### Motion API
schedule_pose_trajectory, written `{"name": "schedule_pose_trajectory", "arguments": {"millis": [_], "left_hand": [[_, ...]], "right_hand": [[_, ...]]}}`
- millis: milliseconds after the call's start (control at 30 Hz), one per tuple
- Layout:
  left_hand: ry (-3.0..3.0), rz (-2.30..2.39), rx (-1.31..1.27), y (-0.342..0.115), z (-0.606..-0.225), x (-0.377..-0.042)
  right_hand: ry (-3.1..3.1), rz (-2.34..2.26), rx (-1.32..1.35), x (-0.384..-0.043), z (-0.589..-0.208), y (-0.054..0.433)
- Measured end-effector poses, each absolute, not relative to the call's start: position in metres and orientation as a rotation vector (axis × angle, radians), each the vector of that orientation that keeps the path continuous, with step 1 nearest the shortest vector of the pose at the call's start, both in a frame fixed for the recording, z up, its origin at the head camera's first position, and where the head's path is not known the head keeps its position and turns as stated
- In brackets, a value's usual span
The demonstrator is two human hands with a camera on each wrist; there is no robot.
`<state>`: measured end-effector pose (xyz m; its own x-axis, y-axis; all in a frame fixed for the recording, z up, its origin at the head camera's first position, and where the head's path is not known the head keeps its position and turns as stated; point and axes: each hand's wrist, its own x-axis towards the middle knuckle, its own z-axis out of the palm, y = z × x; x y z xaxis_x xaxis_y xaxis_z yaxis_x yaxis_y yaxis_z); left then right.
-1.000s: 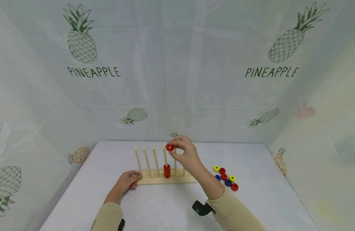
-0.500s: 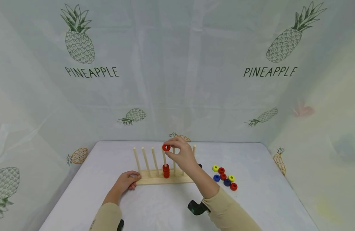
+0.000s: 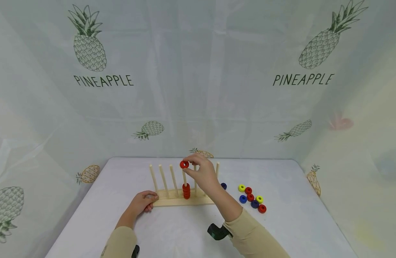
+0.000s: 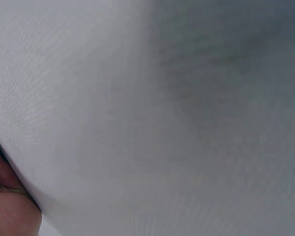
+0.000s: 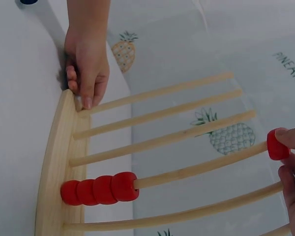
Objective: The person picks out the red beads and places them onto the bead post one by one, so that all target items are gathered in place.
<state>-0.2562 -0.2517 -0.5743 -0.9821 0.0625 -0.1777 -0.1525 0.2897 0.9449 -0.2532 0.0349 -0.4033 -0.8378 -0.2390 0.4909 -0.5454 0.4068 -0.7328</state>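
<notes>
My right hand (image 3: 203, 175) pinches a red ring bead (image 5: 274, 145) between thumb and fingers. The bead is right at the top of a wooden peg (image 5: 201, 166), its hole partly turned toward the head camera. Lower on that peg, several red beads (image 3: 186, 191) are stacked against the wooden base (image 3: 170, 202) of the peg rack. At the rack's left end, my left hand (image 3: 142, 202) grips the base, thumb on top. Bare pegs (image 3: 163, 179) stand to the left of the stack. My right hand and forearm hide part of the rack's right side.
To the right of the rack lie loose beads: yellow (image 3: 241, 188), red (image 3: 262, 209), blue (image 3: 243, 199) and dark blue (image 3: 254, 204). Another dark blue bead (image 3: 224, 186) lies close by the rack's right end. A pineapple-print curtain (image 3: 198, 89) hangs behind the white table (image 3: 172, 236).
My right hand has moved slightly left with the red bead, bringing it from beside the peg to its top. My left hand has stayed on the base.
</notes>
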Motion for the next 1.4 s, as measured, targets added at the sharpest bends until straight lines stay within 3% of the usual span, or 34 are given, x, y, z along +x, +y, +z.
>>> {"name": "schedule_pose_trajectory", "arguments": {"millis": [500, 1400], "left_hand": [[2.381, 1.78, -0.068, -0.252, -0.576, -0.257], [2.375, 1.786, -0.074, -0.252, -0.578, -0.258]], "right_hand": [[-2.463, 1.447, 0.51, -0.253, -0.394, 0.03], [-2.551, 1.441, 0.436, -0.257, -0.392, 0.025]]}}
